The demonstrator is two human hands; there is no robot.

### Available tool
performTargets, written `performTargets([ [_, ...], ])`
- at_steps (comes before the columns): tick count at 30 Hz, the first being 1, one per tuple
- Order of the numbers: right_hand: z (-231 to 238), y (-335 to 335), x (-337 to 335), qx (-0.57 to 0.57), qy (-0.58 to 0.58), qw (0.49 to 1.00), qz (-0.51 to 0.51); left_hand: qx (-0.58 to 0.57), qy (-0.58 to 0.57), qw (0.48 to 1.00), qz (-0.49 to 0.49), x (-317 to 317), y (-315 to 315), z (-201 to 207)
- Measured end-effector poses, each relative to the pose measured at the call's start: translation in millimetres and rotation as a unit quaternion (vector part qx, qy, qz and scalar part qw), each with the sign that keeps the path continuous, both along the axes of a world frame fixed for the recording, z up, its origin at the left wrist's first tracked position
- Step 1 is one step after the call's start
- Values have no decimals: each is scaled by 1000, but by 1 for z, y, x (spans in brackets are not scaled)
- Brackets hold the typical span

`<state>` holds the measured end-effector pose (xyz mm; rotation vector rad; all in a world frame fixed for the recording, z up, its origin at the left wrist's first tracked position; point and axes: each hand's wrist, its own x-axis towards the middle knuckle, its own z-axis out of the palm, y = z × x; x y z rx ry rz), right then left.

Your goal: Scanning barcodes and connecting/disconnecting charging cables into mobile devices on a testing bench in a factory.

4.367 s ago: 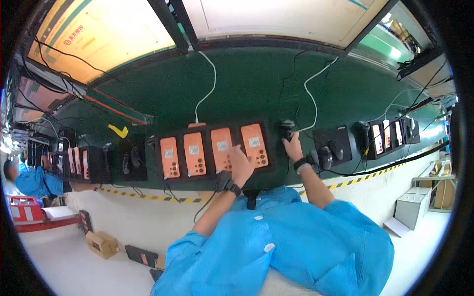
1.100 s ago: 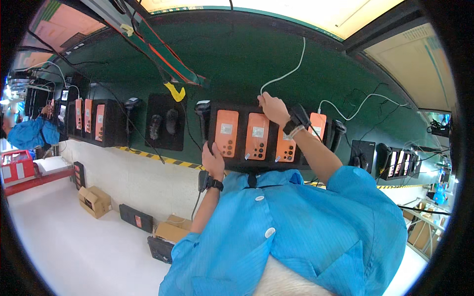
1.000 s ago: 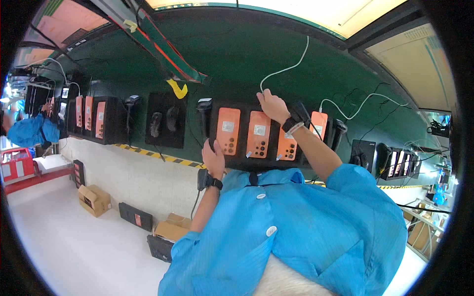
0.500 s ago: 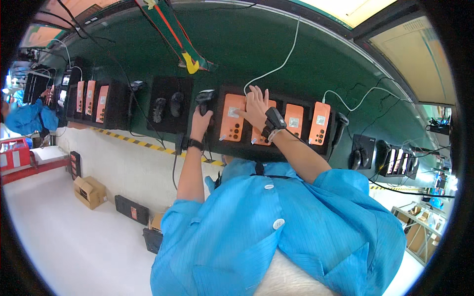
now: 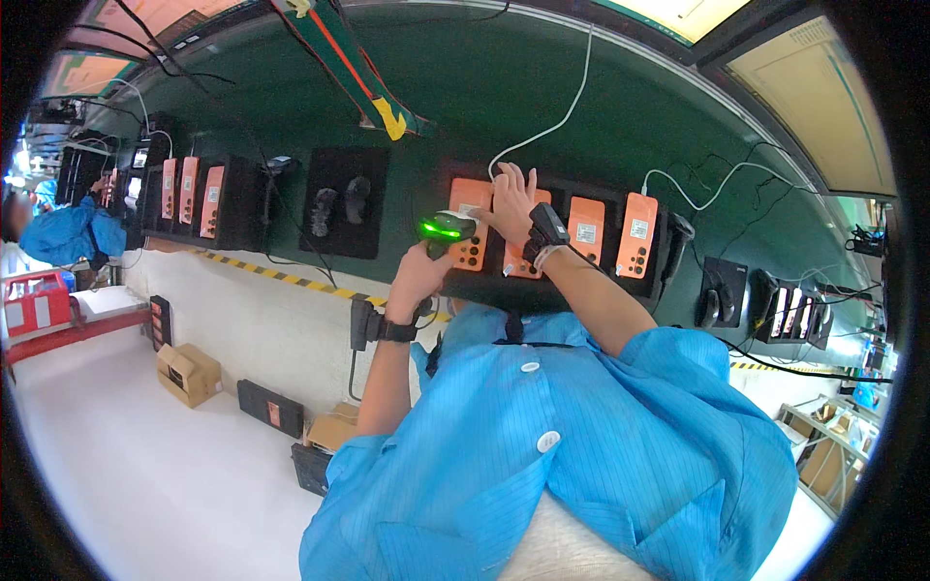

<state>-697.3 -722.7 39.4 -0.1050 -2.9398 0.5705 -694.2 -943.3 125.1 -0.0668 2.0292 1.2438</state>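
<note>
Left grip clamped the green-lit black scanner at the left of the black rectangular tray! Right grip hung, fingers apart, over flat orange phones inside; a straying thumb could have blocked the scanner.

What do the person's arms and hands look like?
The left hand and right hand are bare. Blue sleeves end around the elbows. Each wrist has a dark strap with a boxy black gadget and a thin dark cable; the right wrist also wears a pale band.
</note>
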Motion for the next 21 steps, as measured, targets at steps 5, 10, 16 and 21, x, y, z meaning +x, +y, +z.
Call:
performTargets([
  [5,-8,0,-1,-53,-4,999,-6,15,43,999,-25,2,-3,-21],
  [10,7,-25,25,49,29,998,6,-131,233,962,57,-10,-5,-50],
  [16,13,-80,60,-196,-62,976,-72,-151,237,960,20,-52,-16,-97],
  [21,-17,-100,46,-190,-99,962,-169,-88,150,985,9,-69,-12,-158],
])
